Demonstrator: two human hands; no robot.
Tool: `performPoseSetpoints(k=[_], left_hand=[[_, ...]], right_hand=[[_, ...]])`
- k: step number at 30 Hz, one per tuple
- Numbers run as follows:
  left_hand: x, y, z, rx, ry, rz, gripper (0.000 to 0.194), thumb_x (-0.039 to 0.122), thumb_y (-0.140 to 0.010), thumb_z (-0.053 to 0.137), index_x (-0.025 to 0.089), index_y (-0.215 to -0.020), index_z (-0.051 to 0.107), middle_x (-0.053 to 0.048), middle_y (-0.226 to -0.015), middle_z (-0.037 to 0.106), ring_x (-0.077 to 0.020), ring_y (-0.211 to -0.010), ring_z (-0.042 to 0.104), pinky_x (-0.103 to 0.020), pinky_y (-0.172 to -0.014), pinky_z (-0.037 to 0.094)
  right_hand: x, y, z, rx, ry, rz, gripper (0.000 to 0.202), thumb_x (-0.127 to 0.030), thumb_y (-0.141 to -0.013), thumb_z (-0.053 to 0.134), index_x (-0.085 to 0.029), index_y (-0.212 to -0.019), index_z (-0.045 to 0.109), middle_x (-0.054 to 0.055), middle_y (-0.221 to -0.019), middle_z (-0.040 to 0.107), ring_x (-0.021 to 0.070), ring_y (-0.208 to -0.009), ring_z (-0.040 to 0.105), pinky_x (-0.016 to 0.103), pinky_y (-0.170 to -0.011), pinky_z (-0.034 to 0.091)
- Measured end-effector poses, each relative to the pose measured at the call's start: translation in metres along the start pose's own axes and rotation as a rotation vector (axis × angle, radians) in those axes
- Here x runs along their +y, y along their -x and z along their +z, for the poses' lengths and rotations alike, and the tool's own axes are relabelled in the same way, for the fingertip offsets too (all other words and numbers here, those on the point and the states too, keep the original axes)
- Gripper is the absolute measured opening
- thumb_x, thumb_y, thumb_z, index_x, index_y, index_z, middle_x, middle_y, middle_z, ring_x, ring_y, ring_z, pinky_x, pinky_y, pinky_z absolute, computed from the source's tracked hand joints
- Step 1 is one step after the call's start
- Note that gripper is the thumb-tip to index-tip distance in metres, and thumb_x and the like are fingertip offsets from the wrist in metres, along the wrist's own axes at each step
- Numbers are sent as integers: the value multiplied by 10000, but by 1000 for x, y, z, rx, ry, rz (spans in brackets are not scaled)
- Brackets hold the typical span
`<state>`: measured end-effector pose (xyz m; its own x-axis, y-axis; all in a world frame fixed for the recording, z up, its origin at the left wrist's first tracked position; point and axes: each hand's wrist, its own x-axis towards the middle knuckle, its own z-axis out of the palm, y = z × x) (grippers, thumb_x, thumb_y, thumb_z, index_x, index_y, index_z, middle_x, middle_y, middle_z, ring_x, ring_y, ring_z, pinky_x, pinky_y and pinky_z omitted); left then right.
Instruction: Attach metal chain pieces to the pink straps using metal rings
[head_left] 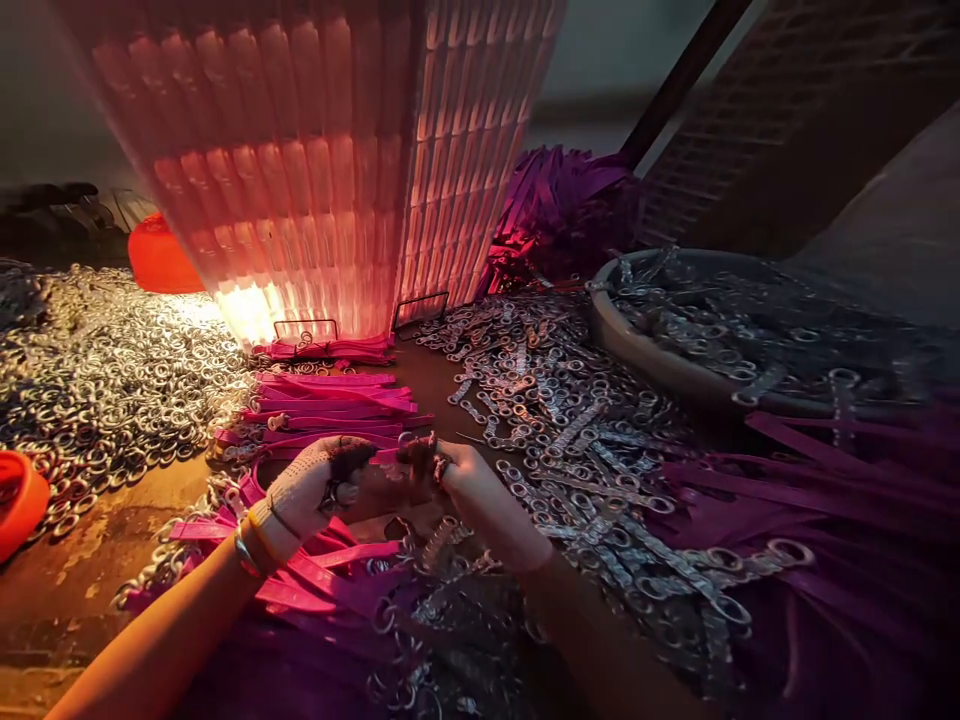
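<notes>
Near the middle of the view, my left hand, in a pale glove with dark fingertips, is closed on one end of a short pink strap. Close by on the right, my right hand has its fingers pressed together at the strap's other end, where a metal ring shows. The fingertips are dark, and the exact hold is partly hidden. Just beyond the hands lie stacked pink straps. More pink straps lie below my left wrist.
Metal rings are heaped at the left, beside orange containers. Ringed metal pieces spread to the right, before a full basin. Translucent ribbed panels stand ahead. Purple straps lie at the right.
</notes>
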<state>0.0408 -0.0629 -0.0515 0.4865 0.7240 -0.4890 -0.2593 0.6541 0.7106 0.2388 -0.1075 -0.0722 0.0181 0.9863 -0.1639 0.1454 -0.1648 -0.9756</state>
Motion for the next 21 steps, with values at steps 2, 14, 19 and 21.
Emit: performPoseSetpoints(k=[2,14,19,21], left_hand=[[2,16,-3,-29,-26,57,303,212,-690,704,84,-964,695,11,-545,546,-30,-358,373,-130,-346,221],[-14,68,-35,26,-142,149,276,354,-733,751,146,-657,586,54,-465,402,-43,-381,312,-164,-349,194],[-19,78,-27,206,-625,407,320,318,-828,651,122,-1070,723,-15,-640,606,-75,-480,452,-194,-445,366],[-23,78,-25,152,-724,426,365,276,-844,616,143,-1171,707,-42,-745,668,-85,-520,486,-201,-480,402]], right_hand=[[-12,20,9,-65,-60,-30,281,-346,-736,519,-162,-869,687,9,-719,627,123,-593,483,249,-560,375],[-30,60,51,-206,30,-86,290,-412,-866,567,-168,-912,717,62,-936,693,205,-882,619,300,-769,479],[-30,61,62,-199,72,-175,272,-394,-900,557,-171,-905,713,60,-953,681,192,-887,615,286,-792,476],[-29,61,65,-188,100,-182,272,-378,-911,539,-170,-900,713,62,-960,678,192,-889,609,287,-795,474]])
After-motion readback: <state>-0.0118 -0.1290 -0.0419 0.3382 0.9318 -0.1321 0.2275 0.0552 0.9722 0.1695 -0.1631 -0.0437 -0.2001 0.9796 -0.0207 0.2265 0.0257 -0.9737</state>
